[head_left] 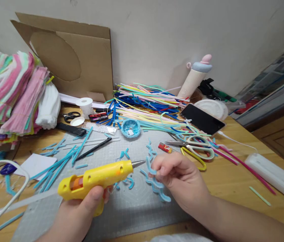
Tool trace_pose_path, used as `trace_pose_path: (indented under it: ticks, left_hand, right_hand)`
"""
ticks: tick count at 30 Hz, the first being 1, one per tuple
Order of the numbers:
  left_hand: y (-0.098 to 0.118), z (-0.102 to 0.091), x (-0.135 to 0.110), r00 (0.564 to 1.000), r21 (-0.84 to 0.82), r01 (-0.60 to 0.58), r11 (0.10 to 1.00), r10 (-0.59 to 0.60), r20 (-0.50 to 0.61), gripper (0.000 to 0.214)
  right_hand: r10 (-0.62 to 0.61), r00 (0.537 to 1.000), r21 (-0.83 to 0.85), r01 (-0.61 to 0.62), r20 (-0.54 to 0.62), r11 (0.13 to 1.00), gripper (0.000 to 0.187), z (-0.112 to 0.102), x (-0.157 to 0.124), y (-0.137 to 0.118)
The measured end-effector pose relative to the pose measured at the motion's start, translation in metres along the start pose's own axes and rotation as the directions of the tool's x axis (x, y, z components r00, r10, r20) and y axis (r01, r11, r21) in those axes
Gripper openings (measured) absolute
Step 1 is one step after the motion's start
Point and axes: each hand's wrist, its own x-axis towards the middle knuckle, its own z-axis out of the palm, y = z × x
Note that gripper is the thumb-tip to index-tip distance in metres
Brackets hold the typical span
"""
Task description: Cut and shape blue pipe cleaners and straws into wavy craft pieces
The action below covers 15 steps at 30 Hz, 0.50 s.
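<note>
My left hand [81,210] is wrapped round the handle of a yellow hot glue gun [101,176], its metal nozzle pointing right. The nozzle tip is close to a wavy light-blue pipe cleaner piece [150,166] pinched in my right hand [179,176]; I cannot tell whether they touch. Below my right fingers, more wavy blue pieces [158,190] show above the grey cutting mat [121,218]. Short curled blue pieces lie on the mat behind the gun. A small blue fuzzy bowl-shaped piece [131,128] stands at the mat's far edge.
Scissors [194,146], a lighter [165,147] and a phone [202,118] lie on the right. Loose pipe cleaners [147,107] heap at the back; thick bundles [13,94] stand left beside cardboard [91,64]. A black pen [93,149] and cut blue stems [58,168] lie left of centre.
</note>
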Motion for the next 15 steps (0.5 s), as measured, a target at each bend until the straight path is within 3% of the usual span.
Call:
trace_pose_path:
  ticks: [11,15]
  left_hand:
    - [0.001,0.0089,-0.0065,0.998,-0.075,0.023,0.997,-0.027,-0.062,0.063]
    - [-0.0005,0.0042,-0.0029,1.0,0.014,0.0,1.0,0.0,-0.025,0.057]
  right_hand:
    - [-0.002,1.0,-0.005,0.002,-0.016,1.0,0.013,-0.0014,0.0003,0.0012]
    - [-0.006,1.0,-0.009,0.006,-0.021,1.0,0.013,-0.0016,0.0003,0.0011]
